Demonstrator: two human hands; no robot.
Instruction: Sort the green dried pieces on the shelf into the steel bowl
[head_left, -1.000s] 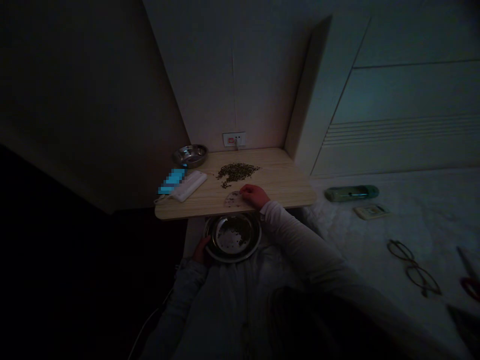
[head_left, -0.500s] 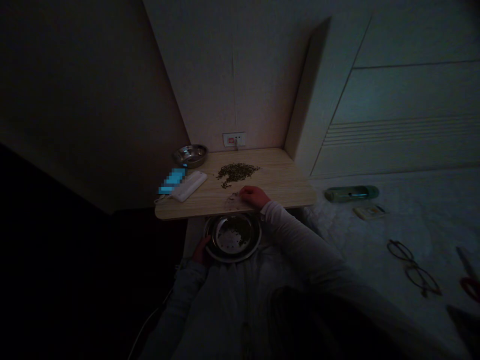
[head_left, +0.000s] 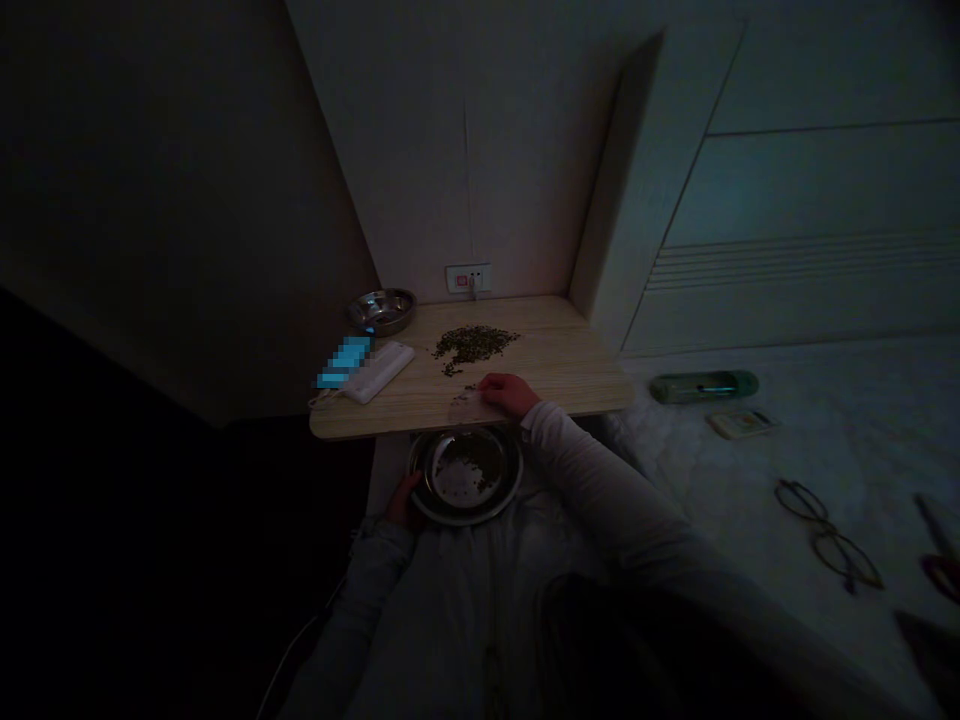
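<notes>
On the wooden tabletop [head_left: 555, 350] lies a loose heap of small dark green and brown grains [head_left: 476, 343]. My right hand [head_left: 510, 394] is closed just in front of the heap, near the table's front edge. A thin, see-through piece [head_left: 466, 405], perhaps a plastic sheet, shows at its fingertips, with a few grains beside it; the dim light hides its exact kind. Below the edge, my left hand [head_left: 403, 503] grips the left rim of a round steel bowl [head_left: 466, 517]. Scattered grains lie in the bowl.
A second steel bowl [head_left: 381, 312], a lit phone [head_left: 345, 362] and a white power strip [head_left: 380, 372] occupy the table's left side. On the bed to the right are a green bottle [head_left: 703, 387], a small pale box-like item [head_left: 741, 424], glasses [head_left: 829, 535] and red-handled scissors [head_left: 941, 575].
Almost nothing differs. My right hand stays by the front edge with the see-through piece shifted very slightly, and the grains in the bowl look spread a little differently.
</notes>
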